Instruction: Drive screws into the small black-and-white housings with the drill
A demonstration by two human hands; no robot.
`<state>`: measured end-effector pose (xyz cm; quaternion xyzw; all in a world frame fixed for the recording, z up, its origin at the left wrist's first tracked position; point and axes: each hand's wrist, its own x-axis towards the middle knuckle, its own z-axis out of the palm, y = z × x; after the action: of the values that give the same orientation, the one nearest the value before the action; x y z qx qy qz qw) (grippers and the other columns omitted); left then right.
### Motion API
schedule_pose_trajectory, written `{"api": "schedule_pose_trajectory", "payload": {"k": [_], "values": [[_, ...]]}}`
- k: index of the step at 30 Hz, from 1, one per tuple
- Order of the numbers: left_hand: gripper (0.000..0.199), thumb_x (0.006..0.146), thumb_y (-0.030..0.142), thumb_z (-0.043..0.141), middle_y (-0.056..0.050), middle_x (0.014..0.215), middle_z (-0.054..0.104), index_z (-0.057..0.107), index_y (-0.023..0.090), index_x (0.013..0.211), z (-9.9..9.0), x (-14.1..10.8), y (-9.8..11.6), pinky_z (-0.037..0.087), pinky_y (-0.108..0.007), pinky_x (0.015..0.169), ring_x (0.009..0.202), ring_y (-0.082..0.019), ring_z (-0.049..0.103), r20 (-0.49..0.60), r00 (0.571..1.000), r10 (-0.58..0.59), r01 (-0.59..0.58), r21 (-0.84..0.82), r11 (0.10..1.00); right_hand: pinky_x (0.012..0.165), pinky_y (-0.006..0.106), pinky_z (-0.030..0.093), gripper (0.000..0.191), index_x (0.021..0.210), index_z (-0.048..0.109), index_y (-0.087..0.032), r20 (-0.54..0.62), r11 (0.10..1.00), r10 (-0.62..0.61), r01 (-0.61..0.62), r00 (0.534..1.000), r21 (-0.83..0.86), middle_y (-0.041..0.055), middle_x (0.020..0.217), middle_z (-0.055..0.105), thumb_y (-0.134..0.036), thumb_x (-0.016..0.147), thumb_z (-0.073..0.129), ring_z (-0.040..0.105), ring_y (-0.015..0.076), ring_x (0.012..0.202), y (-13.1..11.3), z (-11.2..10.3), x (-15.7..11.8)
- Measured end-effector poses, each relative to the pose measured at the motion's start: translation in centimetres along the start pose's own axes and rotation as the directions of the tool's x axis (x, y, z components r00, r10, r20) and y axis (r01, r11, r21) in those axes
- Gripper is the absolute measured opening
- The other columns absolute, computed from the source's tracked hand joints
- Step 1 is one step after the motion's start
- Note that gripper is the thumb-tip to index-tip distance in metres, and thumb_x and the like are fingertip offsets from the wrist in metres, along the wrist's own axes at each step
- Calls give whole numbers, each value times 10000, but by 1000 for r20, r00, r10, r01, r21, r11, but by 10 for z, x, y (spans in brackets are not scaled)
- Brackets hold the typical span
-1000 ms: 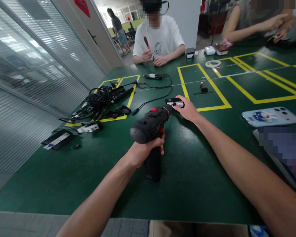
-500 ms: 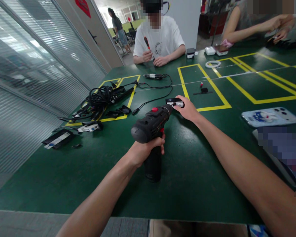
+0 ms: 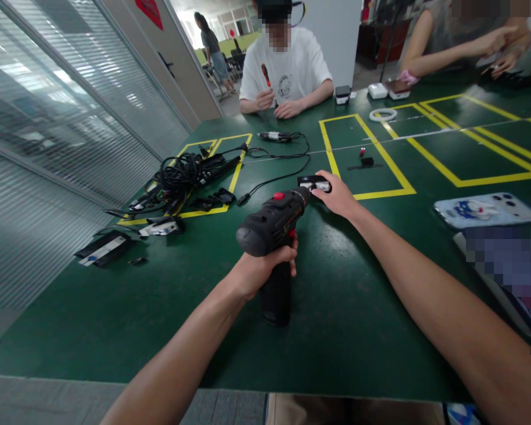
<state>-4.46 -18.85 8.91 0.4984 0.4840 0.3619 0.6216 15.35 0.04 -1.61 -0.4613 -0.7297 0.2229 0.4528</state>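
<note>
My left hand [image 3: 259, 273] is wrapped round the grip of a black cordless drill [image 3: 272, 224] with a red trigger and a red top switch. The drill points away from me, its chuck close to a small black part with a white label [image 3: 316, 184]. Around the right end of that part, my right hand [image 3: 336, 196] is closed, thumb and fingers pinching it at the table. The drill's tip overlaps the part in view, so I cannot tell whether they touch.
A tangle of black cables and adapters [image 3: 194, 172] lies on the left of the green table [image 3: 358, 342]. Black-and-white adapter pieces [image 3: 105, 249] sit nearer. On the right lies a phone [image 3: 484, 211]. Across the table a person [image 3: 285, 77] holds a screwdriver [image 3: 266, 77]; another person's arm [image 3: 458, 56] is at right.
</note>
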Motion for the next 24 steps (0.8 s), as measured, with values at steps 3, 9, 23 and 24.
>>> {"api": "schedule_pose_trajectory", "payload": {"k": [3, 9, 23, 24], "values": [[224, 728, 199, 648, 9, 806, 584, 560, 137, 924, 0, 0, 0, 471, -241, 566, 532, -88, 593, -4, 1000, -5, 5, 4, 1000, 1025, 480, 440, 433, 1234, 602, -248, 3, 1000, 0, 0, 1000, -3, 72, 1216, 625, -285, 804, 640, 582, 282, 1130, -1, -1, 0], [185, 730, 195, 642, 18, 777, 573, 561, 137, 886, 1, 0, 0, 471, -237, 567, 531, -85, 589, 1, 1000, -4, 4, 10, 1000, 1013, 470, 449, 410, 1199, 615, -244, 8, 1000, -1, 1, 1000, 0, 69, 1186, 634, -278, 792, 643, 589, 278, 1107, -2, -1, 1], [204, 715, 195, 642, 12, 785, 591, 565, 134, 894, 0, 0, 1, 459, -243, 586, 525, -79, 578, 8, 1000, -19, 19, 10, 1000, 995, 470, 454, 388, 1170, 624, -249, 14, 1000, 23, -23, 1000, 14, 62, 1160, 641, -289, 784, 639, 594, 275, 1080, -6, -3, 0], [200, 718, 199, 642, 11, 777, 591, 567, 133, 891, 0, 0, 1, 458, -244, 589, 528, -80, 578, 8, 1000, -17, 17, 13, 1000, 995, 475, 454, 384, 1164, 626, -254, 18, 999, 30, -30, 999, 16, 59, 1160, 642, -290, 783, 638, 592, 277, 1083, -7, -4, -1]]}}
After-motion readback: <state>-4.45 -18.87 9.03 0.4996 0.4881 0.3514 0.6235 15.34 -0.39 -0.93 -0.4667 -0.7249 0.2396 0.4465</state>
